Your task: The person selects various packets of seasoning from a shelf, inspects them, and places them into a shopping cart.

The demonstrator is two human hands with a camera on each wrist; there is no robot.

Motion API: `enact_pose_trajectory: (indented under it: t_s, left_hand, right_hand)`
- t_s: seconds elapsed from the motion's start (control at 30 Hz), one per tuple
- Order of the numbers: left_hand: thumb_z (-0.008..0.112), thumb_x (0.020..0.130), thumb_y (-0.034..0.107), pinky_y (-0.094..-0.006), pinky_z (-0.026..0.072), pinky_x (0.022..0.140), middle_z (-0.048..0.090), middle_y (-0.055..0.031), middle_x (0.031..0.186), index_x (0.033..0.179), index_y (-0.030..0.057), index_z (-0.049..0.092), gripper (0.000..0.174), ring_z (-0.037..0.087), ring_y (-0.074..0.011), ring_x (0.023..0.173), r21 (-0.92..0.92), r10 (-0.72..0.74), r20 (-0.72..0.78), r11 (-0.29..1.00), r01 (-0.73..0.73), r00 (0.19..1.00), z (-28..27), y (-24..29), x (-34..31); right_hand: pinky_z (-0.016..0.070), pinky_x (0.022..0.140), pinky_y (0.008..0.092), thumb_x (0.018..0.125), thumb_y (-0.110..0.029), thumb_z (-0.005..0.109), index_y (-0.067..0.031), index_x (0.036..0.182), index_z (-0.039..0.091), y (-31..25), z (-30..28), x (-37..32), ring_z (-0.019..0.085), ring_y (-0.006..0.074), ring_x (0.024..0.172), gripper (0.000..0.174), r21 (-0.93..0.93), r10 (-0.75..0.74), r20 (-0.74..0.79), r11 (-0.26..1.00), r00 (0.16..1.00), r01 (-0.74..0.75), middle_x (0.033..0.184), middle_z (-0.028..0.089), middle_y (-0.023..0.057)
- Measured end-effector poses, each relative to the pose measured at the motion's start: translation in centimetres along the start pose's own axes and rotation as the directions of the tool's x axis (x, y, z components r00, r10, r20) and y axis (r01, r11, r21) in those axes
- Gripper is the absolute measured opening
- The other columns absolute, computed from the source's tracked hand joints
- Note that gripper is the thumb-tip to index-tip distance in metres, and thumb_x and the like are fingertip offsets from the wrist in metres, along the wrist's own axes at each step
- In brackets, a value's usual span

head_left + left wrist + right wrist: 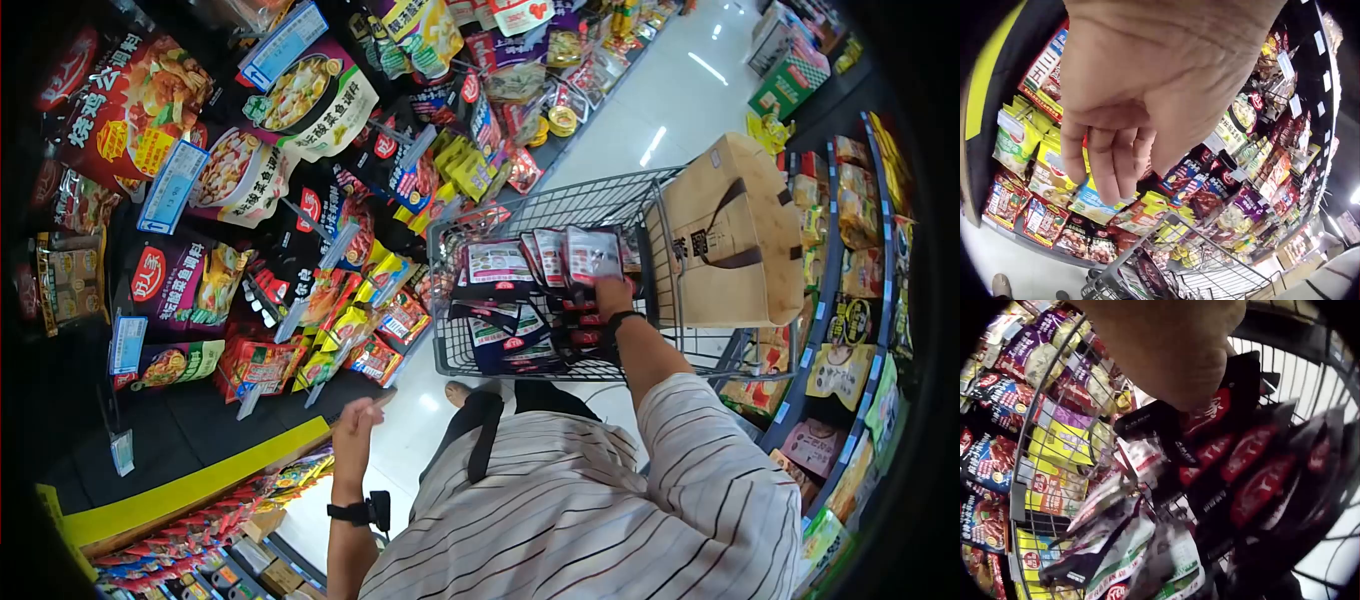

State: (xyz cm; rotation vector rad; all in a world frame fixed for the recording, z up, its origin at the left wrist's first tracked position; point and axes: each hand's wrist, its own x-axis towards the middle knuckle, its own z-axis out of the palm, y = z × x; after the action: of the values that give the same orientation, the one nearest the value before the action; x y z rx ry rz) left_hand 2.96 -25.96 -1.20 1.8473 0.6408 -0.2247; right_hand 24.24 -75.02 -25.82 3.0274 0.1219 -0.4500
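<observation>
My right hand (612, 295) reaches into the shopping cart (560, 192) and grips the edge of a seasoning packet (593, 255) with a pale printed back. From close by, the right wrist view shows the hand (1172, 356) over black packets with red oval logos (1263, 487); its fingertips are mostly hidden. More dark packets (498, 262) lie stacked and fanned beside it in the cart. My left hand (353, 432) hangs loosely curled and empty in front of the low shelf. In the left wrist view its fingers (1105, 165) overlap the hanging packets behind.
A large brown paper bag (735, 240) stands at the cart's right end. Shelves of hanging seasoning packets (190, 285) line the left side, with price tags (172, 187) sticking out. Another stocked shelf (835, 300) runs along the right. Pale floor (690, 70) stretches down the aisle.
</observation>
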Motion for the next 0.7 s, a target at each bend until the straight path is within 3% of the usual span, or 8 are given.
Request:
enact_pose_trajectory:
  t_s: [0.23, 0.43, 0.47, 0.53, 0.6, 0.63, 0.67, 0.7]
  left_hand:
    - [0.059, 0.100, 0.025, -0.0322, 0.0527, 0.085, 0.071, -0.0089, 0.098, 0.117, 0.0019, 0.063, 0.029, 0.069, -0.0187, 0.090, 0.034, -0.155, -0.028, 0.987, 0.156, 0.987, -1.2, -2.3, -2.5]
    - [0.059, 0.100, 0.026, -0.0319, 0.0525, 0.085, 0.070, -0.0084, 0.098, 0.117, 0.0019, 0.064, 0.030, 0.069, -0.0184, 0.091, 0.038, -0.144, -0.004, 0.989, 0.145, 0.989, -1.5, -2.4, -2.7]
    - [0.059, 0.099, 0.022, -0.0310, 0.0516, 0.085, 0.070, -0.0072, 0.098, 0.118, 0.0021, 0.063, 0.028, 0.067, -0.0168, 0.090, 0.011, -0.157, -0.001, 0.988, 0.157, 0.988, -1.3, -2.1, -2.8]
    - [0.058, 0.099, 0.020, -0.0299, 0.0507, 0.085, 0.068, -0.0057, 0.097, 0.117, 0.0021, 0.063, 0.026, 0.065, -0.0149, 0.090, -0.045, -0.135, 0.038, 0.990, 0.136, 0.990, -1.3, -3.1, -2.8]
    - [0.058, 0.099, 0.020, -0.0298, 0.0508, 0.086, 0.067, -0.0053, 0.097, 0.115, 0.0016, 0.063, 0.025, 0.064, -0.0144, 0.090, -0.024, -0.045, 0.067, 0.999, 0.047, 0.997, -2.1, -4.9, -2.7]
    - [0.059, 0.098, 0.020, -0.0299, 0.0509, 0.086, 0.066, -0.0054, 0.098, 0.115, 0.0013, 0.063, 0.025, 0.064, -0.0143, 0.090, 0.020, -0.008, 0.067, 1.000, 0.007, 0.998, -1.7, -4.7, -2.7]
    - [0.058, 0.099, 0.021, -0.0302, 0.0511, 0.086, 0.066, -0.0056, 0.098, 0.116, 0.0013, 0.063, 0.026, 0.064, -0.0147, 0.090, 0.028, -0.032, 0.058, 0.999, 0.030, 0.998, -1.6, -3.7, -2.7]
    - [0.058, 0.100, 0.022, -0.0304, 0.0514, 0.085, 0.066, -0.0057, 0.099, 0.116, 0.0012, 0.063, 0.026, 0.064, -0.0150, 0.090, 0.028, -0.059, 0.065, 0.998, 0.057, 0.996, -1.8, -2.7, -2.8]
  right_hand:
    - [0.0585, 0.081, 0.0448, 0.077, -0.027, 0.080, -0.0091, 0.096, 0.076, -2.4, 3.8, -2.1, 0.072, 0.0312, 0.099, 0.026, 0.125, 0.157, 0.291, 0.972, 0.944, -0.200, 0.103, 0.074, 0.0135]
    - [0.0592, 0.080, 0.0428, 0.077, -0.032, 0.080, -0.0105, 0.099, 0.074, -1.1, 0.8, -0.7, 0.073, 0.0300, 0.098, 0.031, 0.029, 0.225, 0.211, 0.971, 0.951, -0.236, 0.104, 0.074, 0.0137]
    - [0.0590, 0.080, 0.0422, 0.073, -0.038, 0.081, -0.0109, 0.097, 0.074, 0.9, 9.4, 2.4, 0.072, 0.0308, 0.098, 0.037, 0.109, 0.328, 0.082, 0.936, 0.941, -0.335, 0.107, 0.073, 0.0144]
    - [0.0531, 0.091, 0.0503, 0.091, -0.021, 0.056, -0.0080, 0.105, 0.073, 2.5, 8.3, 2.0, 0.069, 0.0384, 0.102, 0.025, 0.173, 0.098, 0.284, 0.973, 0.954, -0.152, 0.108, 0.072, 0.0198]
    - [0.0455, 0.106, 0.0481, 0.086, -0.032, 0.060, -0.0103, 0.119, 0.071, 3.0, 8.7, 1.6, 0.058, 0.0367, 0.124, 0.041, 0.161, -0.114, 0.305, 0.985, 0.945, 0.067, 0.130, 0.064, 0.0169]
    - [0.0416, 0.111, 0.0446, 0.078, -0.047, 0.069, -0.0126, 0.128, 0.066, 3.3, 8.7, 0.0, 0.053, 0.0327, 0.132, 0.061, -0.008, -0.378, -0.247, 0.922, 0.892, 0.388, 0.137, 0.060, 0.0132]
    - [0.0465, 0.105, 0.0467, 0.063, -0.074, 0.074, -0.0135, 0.141, 0.056, 4.2, 10.6, 0.8, 0.058, 0.0358, 0.126, 0.100, -0.069, -0.464, -0.237, 0.884, 0.853, 0.462, 0.137, 0.059, 0.0203]
    - [0.0475, 0.104, 0.0457, 0.061, -0.077, 0.073, -0.0129, 0.137, 0.059, 4.4, 10.9, 2.4, 0.059, 0.0353, 0.125, 0.100, 0.298, -0.284, 0.327, 0.936, 0.901, 0.187, 0.137, 0.060, 0.0193]
